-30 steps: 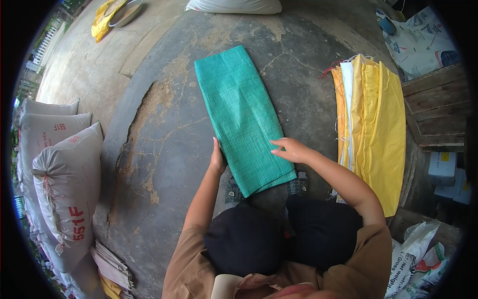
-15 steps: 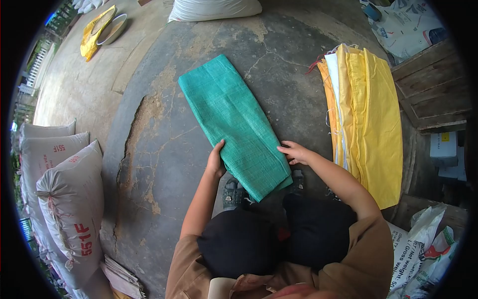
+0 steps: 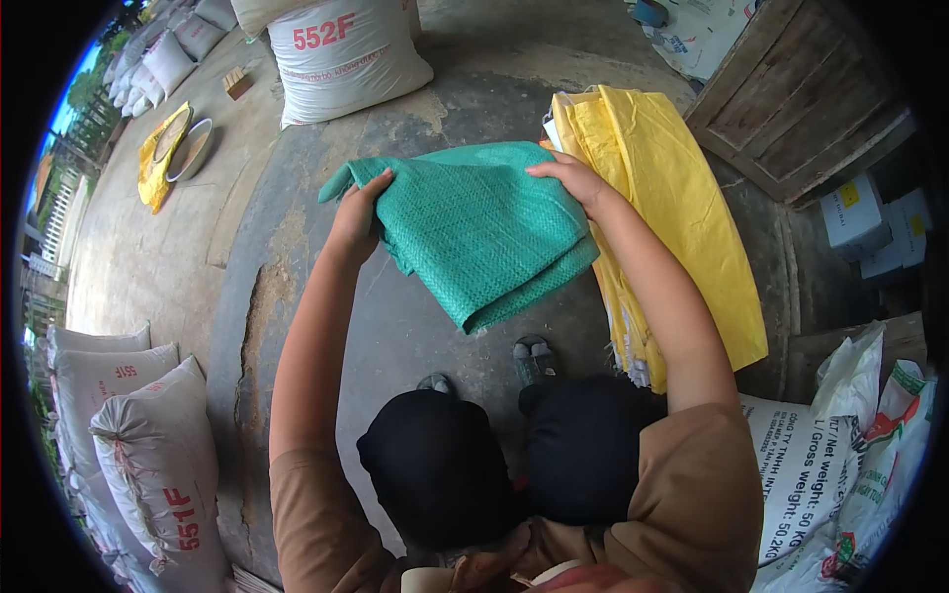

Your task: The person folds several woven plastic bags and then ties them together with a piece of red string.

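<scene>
A folded green woven sack (image 3: 484, 227) is held up off the floor in front of me, its near end drooping toward my feet. My left hand (image 3: 361, 212) grips its left edge, thumb on top and the other fingers hidden behind the cloth. On the opposite edge my right hand (image 3: 573, 183) has hold of it, thumb on the upper face. Just beyond my right forearm lies a stack of folded yellow sacks (image 3: 672, 208), with white and orange layers showing at its side.
Full white sacks (image 3: 158, 465) stand at my left, and another marked 552F (image 3: 346, 64) sits ahead. A basin (image 3: 193, 150) rests on the floor at far left. Right of me are a wooden panel (image 3: 791, 94), white boxes (image 3: 858, 217) and printed sacks (image 3: 811, 465).
The green sack has gone from lying on the floor to being raised and bent between both hands. My hands have moved forward and up, and the view has tilted upward.
</scene>
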Tool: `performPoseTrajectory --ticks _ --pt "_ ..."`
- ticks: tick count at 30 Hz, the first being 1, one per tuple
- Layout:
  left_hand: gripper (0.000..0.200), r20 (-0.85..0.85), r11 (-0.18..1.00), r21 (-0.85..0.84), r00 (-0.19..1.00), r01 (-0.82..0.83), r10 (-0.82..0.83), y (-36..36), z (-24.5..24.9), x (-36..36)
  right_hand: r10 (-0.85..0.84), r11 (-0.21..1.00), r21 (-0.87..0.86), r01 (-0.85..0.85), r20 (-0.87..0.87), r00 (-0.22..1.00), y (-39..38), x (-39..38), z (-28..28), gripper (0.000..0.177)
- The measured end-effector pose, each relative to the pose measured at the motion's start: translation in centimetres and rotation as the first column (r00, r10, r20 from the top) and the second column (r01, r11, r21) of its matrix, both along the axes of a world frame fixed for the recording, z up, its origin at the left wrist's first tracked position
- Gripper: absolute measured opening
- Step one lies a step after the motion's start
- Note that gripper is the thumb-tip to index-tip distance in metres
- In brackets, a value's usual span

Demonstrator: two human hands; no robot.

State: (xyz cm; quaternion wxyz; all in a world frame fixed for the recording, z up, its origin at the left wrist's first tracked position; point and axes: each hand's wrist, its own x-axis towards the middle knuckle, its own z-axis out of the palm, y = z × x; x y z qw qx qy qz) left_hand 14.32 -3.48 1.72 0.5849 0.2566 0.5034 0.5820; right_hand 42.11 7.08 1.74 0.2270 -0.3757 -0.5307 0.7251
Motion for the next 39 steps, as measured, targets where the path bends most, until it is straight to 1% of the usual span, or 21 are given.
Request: performPoseTrajectory --ticks 4,6,8,10,12,14,17,19,20,22,23,25,27,28,29,31,34,36,37,38,39 --pt "0.03 -0.087 0.982 0.171 0.994 0.082 -0.068 2.7 9.8 7.5 -0.119 0.966 0.22 0.133 -0.072 0.99 0.2 7.9 8.8 0.048" --pt "0.034 -0.168 0.903 0.369 0.971 0.222 -0.17 3.1 12.2 11.7 -0.208 0.931 0.291 0.223 -0.081 0.975 -0.4 13.4 11.4 0.049" --pt "0.041 -0.337 0.861 0.358 0.91 0.361 -0.242 2.1 12.6 15.9 -0.237 0.908 0.332 0.256 -0.096 0.967 -1.1 19.3 12.4 0.051" --pt "0.05 -0.466 0.839 0.226 0.811 0.495 -0.354 0.2 12.3 19.6 -0.27 0.881 0.397 0.258 -0.025 0.962 -3.1 24.4 12.6 0.049" --pt "0.059 -0.645 0.737 -0.098 0.521 0.669 -0.559 -0.8 11.1 20.6 -0.376 0.872 0.406 0.273 0.2 0.905 -4.8 29.7 11.1 0.047" --pt "0.063 -0.631 0.642 -0.381 0.321 0.665 -0.706 -0.9 7.7 19.4 -0.417 0.894 0.336 0.295 0.385 0.823 -6.2 34.4 8.1 0.045" --pt "0.063 -0.763 0.663 -0.475 0.104 0.579 -0.638 -2.0 2.3 13.8 -0.325 0.942 0.278 0.188 0.611 0.722 -7.7 39.8 2.8 0.053" --pt "0.058 -0.711 0.729 -0.466 0.278 0.502 -0.646 -3.7 -1.4 8.3 -0.36 0.932 0.265 0.248 0.766 0.533 -7.1 43.6 -2.6 0.077" --pt "0.056 -0.657 0.768 -0.483 0.406 0.42 -0.636 -5.3 -2.3 5.8 -0.327 0.943 0.258 0.212 0.846 0.422 -7.6 41.3 -1.1 0.088" --pt "0.053 -0.571 0.827 -0.517 0.632 0.219 -0.524 -9.8 -4.4 1.7 -0.582 0.797 0.602 -0.05 0.787 0.202 -6.6 39.6 -3.6 0.083" --pt "0.052 -0.55 0.844 -0.528 0.719 0.096 -0.426 -12.3 -5.8 -0.2 -0.567 0.799 0.596 -0.079 0.791 0.231 -6.2 37.6 -3.8 0.083" --pt "0.051 -0.564 0.839 -0.535 0.781 -0.096 -0.27 -18.5 -10.3 -3.4 -0.673 0.618 0.777 -0.118 0.601 0.432 -6.1 32.0 -3.3 0.075" --pt "0.05 -0.531 0.762 -0.567 0.846 -0.314 -0.046 -25.9 -14.1 -4.4 -0.615 0.601 0.772 -0.207 0.612 0.497 -6.6 27.7 -5.0 0.068" --pt "0.049 -0.486 0.701 -0.6 0.872 -0.385 0.062 -29.7 -15.6 -3.9 -0.515 0.698 0.688 -0.201 0.677 0.526 -6.9 26.3 -6.9 0.064" --pt "0.048 -0.481 0.66 -0.623 0.871 -0.421 0.101 -33.8 -17.9 -3.4 -0.427 0.783 0.48 -0.395 0.877 0.22 -8.0 24.2 -7.6 0.062" --pt "0.044 -0.481 0.54 -0.689 0.863 -0.482 0.157 -40.6 -21.2 -1.8 -0.404 0.785 0.397 -0.476 0.91 0.092 -8.4 24.3 -12.4 0.059" --pt "0.038 -0.499 0.413 -0.778 0.865 -0.474 0.053 -48.0 -23.8 2.0 -0.399 0.786 0.384 -0.484 0.914 0.076 -7.2 25.8 -15.9 0.06" --pt "0.037 -0.62 0.45 -0.758 0.734 -0.472 -0.276 -50.6 -24.5 4.0 -0.348 0.814 0.32 -0.485 0.937 0.033 -6.5 25.1 -14.6 0.061" --pt "0.037 -0.603 0.444 -0.772 0.746 -0.455 -0.284 -51.0 -24.3 4.7 -0.323 0.818 0.288 -0.498 0.946 0.017 -6.4 25.3 -14.3 0.062" --pt "0.037 -0.587 0.438 -0.784 0.757 -0.441 -0.288 -51.3 -24.1 5.2 -0.311 0.788 0.281 -0.548 0.949 0.039 -4.7 27.8 -16.5 0.062" --pt "0.035 -0.615 0.46 -0.761 0.735 -0.457 -0.286 -51.6 -24.4 5.7 -0.387 0.586 0.46 -0.667 0.882 0.269 -3.3 28.7 -17.5 0.065"
